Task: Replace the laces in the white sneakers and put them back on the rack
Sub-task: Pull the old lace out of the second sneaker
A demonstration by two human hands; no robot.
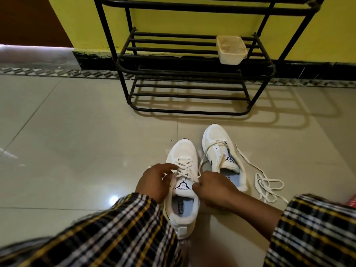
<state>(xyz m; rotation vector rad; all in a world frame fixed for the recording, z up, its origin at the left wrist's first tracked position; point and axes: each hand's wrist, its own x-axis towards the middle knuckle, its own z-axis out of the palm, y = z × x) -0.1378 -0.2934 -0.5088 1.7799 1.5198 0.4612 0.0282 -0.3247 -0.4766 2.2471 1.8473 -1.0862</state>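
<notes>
Two white sneakers stand side by side on the floor, toes pointing toward a black metal rack (192, 54). The left sneaker (182, 166) is laced in criss-cross rows up to its tongue, which bears a dark triangular logo. The right sneaker (221, 149) sits slightly farther forward, with lace through only its lowest eyelets and its tongue loose. A loose white lace (267, 185) lies tangled on the floor just right of it.

Glossy smooth floor tiles (77, 132) mirror light at seven o'clock, below a matt black metal rack (188, 72) holding a dull plastic tub (231, 50) at one o'clock.
</notes>
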